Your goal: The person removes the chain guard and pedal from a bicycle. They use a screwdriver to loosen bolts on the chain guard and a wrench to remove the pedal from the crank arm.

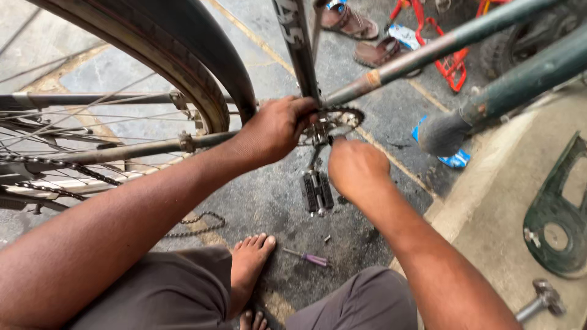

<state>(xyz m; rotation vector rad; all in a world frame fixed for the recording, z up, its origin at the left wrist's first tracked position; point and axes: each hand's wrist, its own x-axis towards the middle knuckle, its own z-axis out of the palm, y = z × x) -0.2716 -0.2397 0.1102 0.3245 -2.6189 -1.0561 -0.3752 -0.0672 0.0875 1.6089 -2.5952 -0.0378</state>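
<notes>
Knees and a bare foot (249, 260) frame our view; beyond, our left hand (275, 129) clasps the chainring (340, 117), while our right hand (356, 168) pinches closed at the crank (317, 146) above the pedal (317, 192). Steady the ring firmly.

Dark stone floor (269, 201): purple-handled screwdriver (309, 258), slack chain (199, 223), green chain guard (557, 220), two sandals (367, 36).

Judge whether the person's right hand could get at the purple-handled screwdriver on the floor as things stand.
Probably yes. The right hand is at the chainring, and the screwdriver lies on open floor below it, beside the bare foot, nothing covering it.
</notes>
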